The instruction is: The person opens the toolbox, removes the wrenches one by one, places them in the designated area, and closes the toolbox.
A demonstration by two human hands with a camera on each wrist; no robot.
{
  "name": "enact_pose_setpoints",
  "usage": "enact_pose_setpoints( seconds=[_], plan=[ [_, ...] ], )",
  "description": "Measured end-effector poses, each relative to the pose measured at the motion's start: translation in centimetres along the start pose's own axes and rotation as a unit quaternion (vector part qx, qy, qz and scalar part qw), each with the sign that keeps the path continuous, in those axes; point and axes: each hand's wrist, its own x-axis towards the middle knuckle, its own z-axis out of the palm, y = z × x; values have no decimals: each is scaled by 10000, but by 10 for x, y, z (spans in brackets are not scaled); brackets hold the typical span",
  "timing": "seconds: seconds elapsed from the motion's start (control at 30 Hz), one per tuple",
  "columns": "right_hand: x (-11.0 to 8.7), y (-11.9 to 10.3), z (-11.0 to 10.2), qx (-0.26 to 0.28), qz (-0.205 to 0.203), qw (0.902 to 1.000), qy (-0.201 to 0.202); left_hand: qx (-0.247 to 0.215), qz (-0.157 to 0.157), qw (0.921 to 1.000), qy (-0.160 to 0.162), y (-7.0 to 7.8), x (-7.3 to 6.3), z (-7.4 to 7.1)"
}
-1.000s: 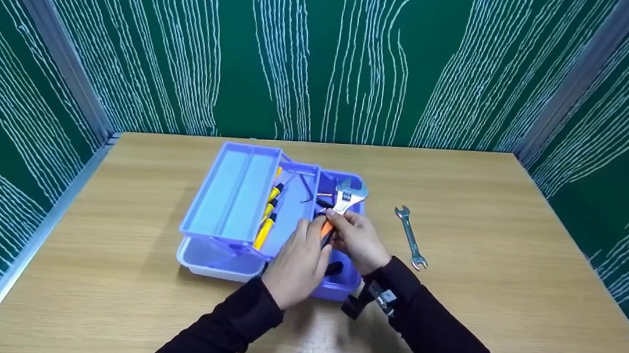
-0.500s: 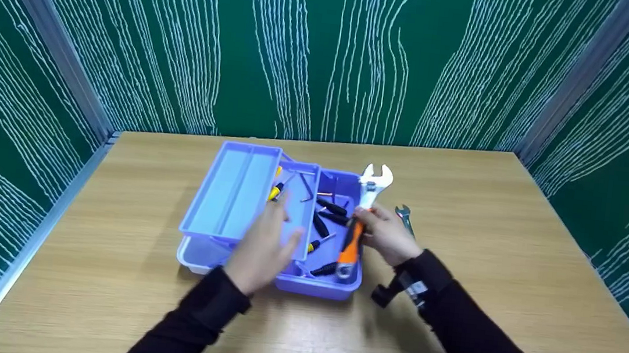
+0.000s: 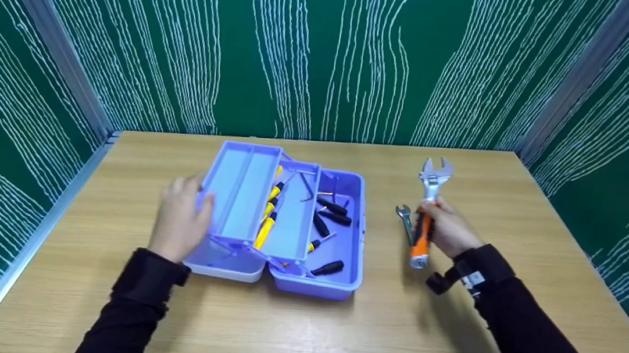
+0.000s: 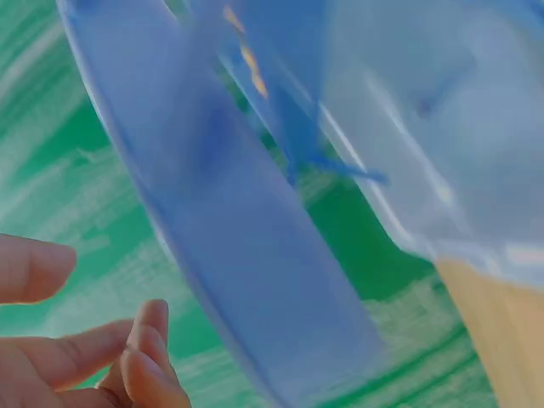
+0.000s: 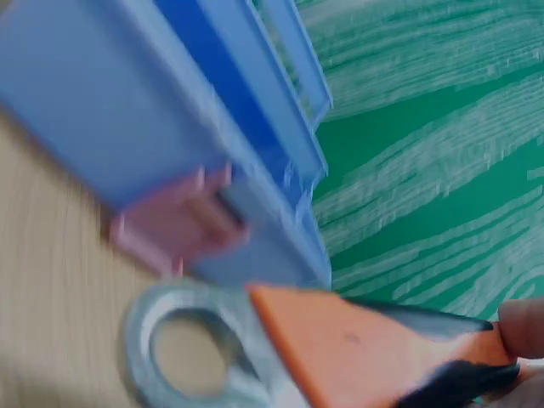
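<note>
My right hand (image 3: 448,228) grips an adjustable wrench (image 3: 424,229) by its orange and black handle, over the table right of the toolbox. Its steel jaw end points away from me, and the ringed handle end (image 5: 170,348) shows large in the right wrist view. Beside it lies a small open-ended wrench (image 3: 405,218), partly covered by the orange handle. At the left side of the purple toolbox (image 3: 314,287), my left hand (image 3: 181,221) is at the raised upper tray (image 3: 225,190). In the left wrist view its thumb and fingers (image 4: 25,268) stand apart, beside the tray wall.
Yellow screwdrivers (image 3: 266,230) and hex keys lie in the middle tray (image 3: 292,221). Several black-handled tools (image 3: 328,268) are in the toolbox's deep right section. The opened lid half (image 3: 228,270) rests under the upper tray. Green walls with white streaks enclose the wooden table (image 3: 297,338).
The adjustable wrench has left both hands' grip over the toolbox and moved right in my right hand alone. My left hand has let go of it and moved left to the upper tray.
</note>
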Motion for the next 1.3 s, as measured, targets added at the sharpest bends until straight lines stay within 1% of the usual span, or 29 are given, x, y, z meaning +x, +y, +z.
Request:
enact_pose_setpoints(
  seconds=[0.07, 0.13, 0.2, 0.3, 0.37, 0.47, 0.6, 0.7, 0.77, 0.87, 0.97, 1.07, 1.17, 1.3],
  plan=[
    [1, 2, -12, -337, -9, 9993, 158, 76, -346, 9994, -60, -9, 2, -5],
    [3, 4, -24, -749, -14, 9966, 348, 156, -653, 9975, -222, -16, 3, -8],
    [5, 6, -35, -1262, 9, 9904, 558, 203, -867, 9952, -407, -23, 3, -10],
    [9, 9, -50, -1964, 43, 9769, 840, 207, -1019, 9921, -698, -29, 3, -10],
    [12, 11, -60, -2414, 57, 9653, 998, 180, -1049, 9908, -840, -32, 3, -9],
    [15, 14, -73, -3106, 133, 9437, 1130, 146, -1034, 9900, -949, -36, 3, -6],
    [17, 18, -89, -3978, 335, 9109, 1045, 68, -986, 9906, -943, -39, 4, -1],
    [17, 19, -96, -4375, 460, 8934, 912, 4, -978, 9906, -957, -40, 3, 1],
    [17, 20, -100, -4566, 486, 8841, 873, -23, -967, 9906, -969, -39, 3, 2],
    [17, 21, -103, -4780, 482, 8722, 918, -9, -902, 9914, -950, -39, 3, 3],
    [19, 23, -105, -4938, 463, 8624, 1017, 11, -866, 9921, -905, -38, 3, 4],
    [21, 24, -106, -4995, 555, 8582, 1048, -21, -885, 9920, -898, -39, 3, 5],
    [23, 26, -107, -4962, 694, 8593, 1031, -32, -904, 9917, -912, -39, 3, 5],
    [26, 30, -107, -4910, 672, 8629, 993, -54, -898, 9918, -909, -39, 4, 6]
  ],
)
